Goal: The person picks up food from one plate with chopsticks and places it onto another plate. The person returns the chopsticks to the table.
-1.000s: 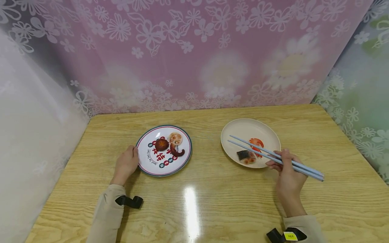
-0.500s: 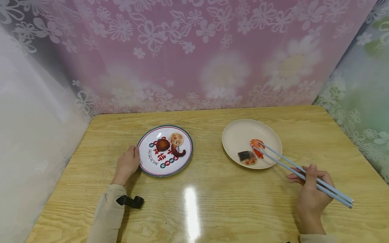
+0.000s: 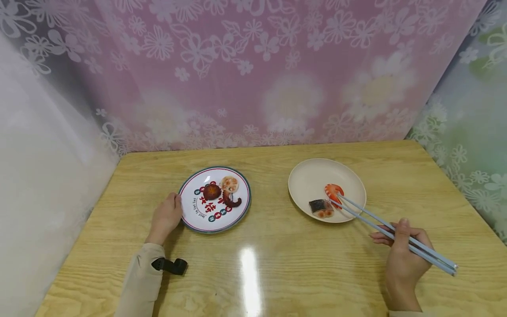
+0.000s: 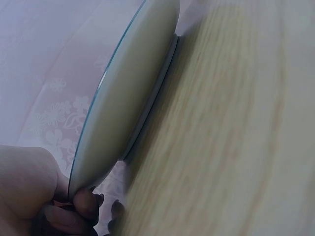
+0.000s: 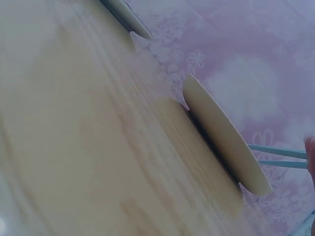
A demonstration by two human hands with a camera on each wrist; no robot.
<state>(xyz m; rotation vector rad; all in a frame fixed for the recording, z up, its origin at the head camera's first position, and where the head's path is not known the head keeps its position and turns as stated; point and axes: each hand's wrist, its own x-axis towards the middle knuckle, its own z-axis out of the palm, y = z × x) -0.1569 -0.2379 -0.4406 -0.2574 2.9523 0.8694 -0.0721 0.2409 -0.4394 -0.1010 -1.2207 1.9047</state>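
Note:
My left hand [image 3: 165,218] pinches the left rim of a white plate [image 3: 189,210] with a blue-green edge and red lettering. On that plate lie a brown mushroom cap [image 3: 211,192], a lotus root slice [image 3: 229,182] and a curled dark red tentacle [image 3: 233,202]. Lower right, my right hand [image 3: 405,264] holds a pair of light blue chopsticks [image 3: 431,259]. Their tips, slightly apart, reach an orange shrimp [image 3: 332,191] on the beige plate [image 3: 306,178]; whether they grip it, I cannot tell. A dark-skinned fish piece [image 3: 318,205] and an orange-ended piece [image 3: 325,214] lie beside the shrimp.
Both plates stand apart on a wooden table [image 3: 269,237], with bare wood between them. A pink flowered curtain [image 3: 245,88] hangs behind the table's far edge. In the right wrist view the beige plate [image 5: 224,137] appears edge-on.
My right hand has moved right and nearer me, drawing the chopstick tips from over the beige plate's left part to the shrimp. The left hand keeps its hold on the white plate.

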